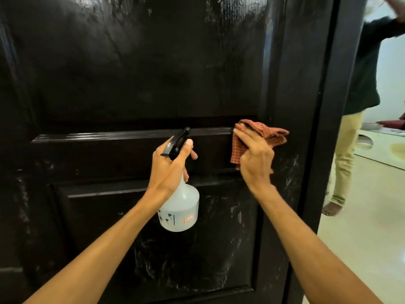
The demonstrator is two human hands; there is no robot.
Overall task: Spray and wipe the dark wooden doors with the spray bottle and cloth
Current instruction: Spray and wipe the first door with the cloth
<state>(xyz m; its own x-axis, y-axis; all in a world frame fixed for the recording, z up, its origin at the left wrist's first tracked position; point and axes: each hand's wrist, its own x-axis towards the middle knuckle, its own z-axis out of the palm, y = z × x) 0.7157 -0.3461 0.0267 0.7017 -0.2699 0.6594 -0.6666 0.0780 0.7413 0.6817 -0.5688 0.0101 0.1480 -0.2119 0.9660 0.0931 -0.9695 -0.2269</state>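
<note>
A dark wooden door (131, 73) with raised panels fills most of the view, glossy with streaks and pale smears on its lower part. My left hand (169, 165) grips the neck of a translucent white spray bottle (182, 210) with a black trigger head, its nozzle pointing at the door. My right hand (254, 156) holds a crumpled reddish checked cloth (269, 133) against the door's right side, at the moulding of the middle rail.
The door's edge and dark frame (324, 106) run down the right. Beyond the opening, another person (350, 128) in a dark top and tan trousers stands barefoot on a pale tiled floor (361, 249).
</note>
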